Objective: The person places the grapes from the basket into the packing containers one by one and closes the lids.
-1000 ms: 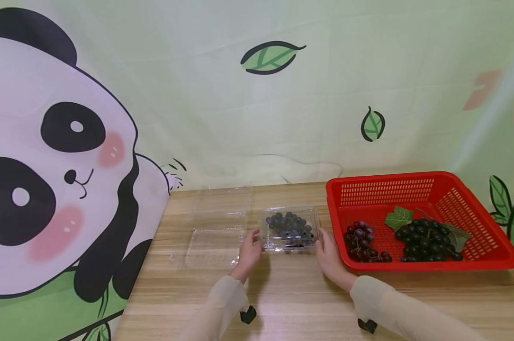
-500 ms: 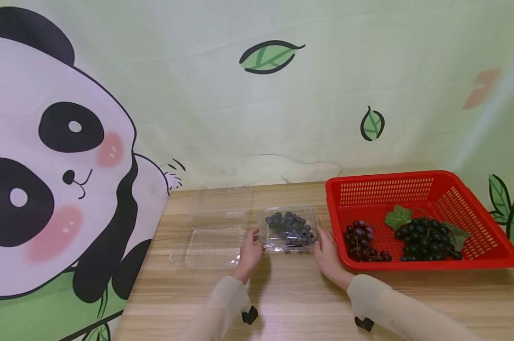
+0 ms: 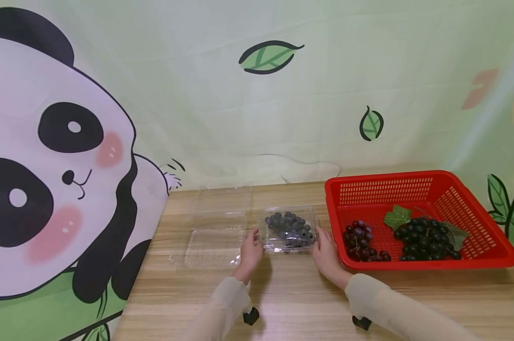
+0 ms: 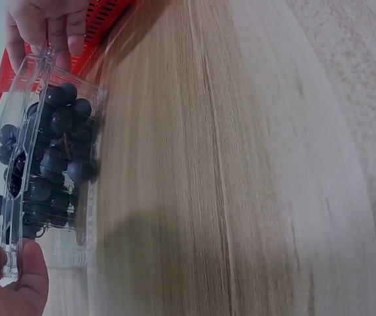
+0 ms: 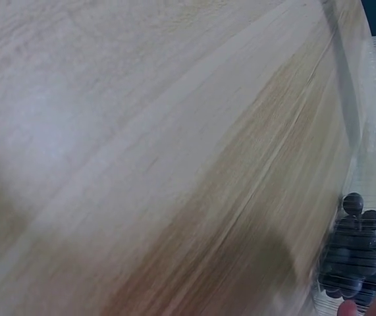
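A clear plastic clamshell box (image 3: 282, 249) with its lid down sits mid-table, a bunch of dark grapes (image 3: 287, 223) visible inside it. My left hand (image 3: 251, 252) holds its left end; in the left wrist view, the thumb (image 4: 33, 273) and a finger pinch the rim there. At the opposite end, my right hand (image 3: 327, 258) grips the same rim, with its fingers (image 4: 53, 26) showing at the top of that view. Only a little of the right hand appears in the right wrist view, by the grapes at the lower corner.
An opened clear clamshell (image 3: 216, 248) lies just left of the box. On the right stands a red plastic basket (image 3: 389, 265) with reddish grapes (image 3: 360, 239), black grapes (image 3: 427, 240) and a green leaf (image 3: 397, 217). A printed cloth (image 3: 197, 104) hangs behind the wooden table (image 3: 299, 303).
Both hands stay at the two ends of the box. The right hand and forearm have shifted very slightly left; the box looks nearly unmoved.
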The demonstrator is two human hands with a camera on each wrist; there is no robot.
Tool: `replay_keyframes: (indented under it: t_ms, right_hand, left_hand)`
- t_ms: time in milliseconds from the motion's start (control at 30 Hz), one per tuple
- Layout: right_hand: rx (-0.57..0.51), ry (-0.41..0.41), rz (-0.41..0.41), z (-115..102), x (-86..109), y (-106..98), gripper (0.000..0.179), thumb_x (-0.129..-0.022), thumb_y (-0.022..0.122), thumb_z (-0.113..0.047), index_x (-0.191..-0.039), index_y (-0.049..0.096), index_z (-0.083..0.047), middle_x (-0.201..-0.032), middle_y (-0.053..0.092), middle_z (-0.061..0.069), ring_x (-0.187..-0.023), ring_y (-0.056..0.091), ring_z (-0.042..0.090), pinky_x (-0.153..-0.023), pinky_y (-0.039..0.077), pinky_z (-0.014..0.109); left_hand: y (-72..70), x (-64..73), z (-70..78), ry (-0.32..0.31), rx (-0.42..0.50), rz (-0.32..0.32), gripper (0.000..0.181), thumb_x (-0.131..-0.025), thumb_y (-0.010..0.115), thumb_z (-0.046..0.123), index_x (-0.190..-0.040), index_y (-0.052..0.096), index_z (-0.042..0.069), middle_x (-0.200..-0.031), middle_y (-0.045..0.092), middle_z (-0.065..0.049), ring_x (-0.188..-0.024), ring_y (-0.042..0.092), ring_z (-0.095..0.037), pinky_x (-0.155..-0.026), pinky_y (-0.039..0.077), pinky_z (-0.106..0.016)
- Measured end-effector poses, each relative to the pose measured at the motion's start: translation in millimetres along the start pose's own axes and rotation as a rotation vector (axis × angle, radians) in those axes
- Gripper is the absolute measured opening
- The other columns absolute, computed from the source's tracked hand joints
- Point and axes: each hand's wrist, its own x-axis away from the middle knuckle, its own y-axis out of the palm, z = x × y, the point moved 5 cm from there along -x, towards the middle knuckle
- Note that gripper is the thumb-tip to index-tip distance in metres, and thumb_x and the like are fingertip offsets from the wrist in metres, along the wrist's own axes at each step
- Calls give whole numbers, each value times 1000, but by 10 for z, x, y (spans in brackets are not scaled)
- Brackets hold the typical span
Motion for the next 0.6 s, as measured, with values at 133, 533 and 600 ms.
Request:
replay_keyframes:
  t_ms: [133, 533, 600]
  right_hand:
    - [-5, -21, 21, -2, 0, 1, 45, -82, 42, 5, -126, 40, 7, -125, 44, 26, -117, 41, 38, -98, 33, 48]
    - [-17, -24, 50, -48, 15, 13, 44, -79, 44, 6, -123, 43, 7, -121, 47, 27, -113, 44, 40, -96, 35, 49]
    - [-24, -14, 48, -47, 21, 18, 45, -79, 43, 6, -124, 43, 7, -122, 46, 27, -114, 44, 39, -96, 34, 48]
  left_hand:
    - [-4, 9, 5, 25, -29, 23, 46, -81, 41, -6, -127, 41, -4, -116, 51, -26, -84, 57, -29, -63, 50, -29]
    - [-24, 18, -22, 35, -62, 76, 45, -82, 40, -4, -127, 42, -3, -120, 51, -25, -102, 54, -33, -74, 49, -35]
    - [-31, 24, -24, 35, -69, 92, 45, -81, 40, -4, -126, 43, -3, -118, 53, -24, -102, 54, -33, -75, 49, -36]
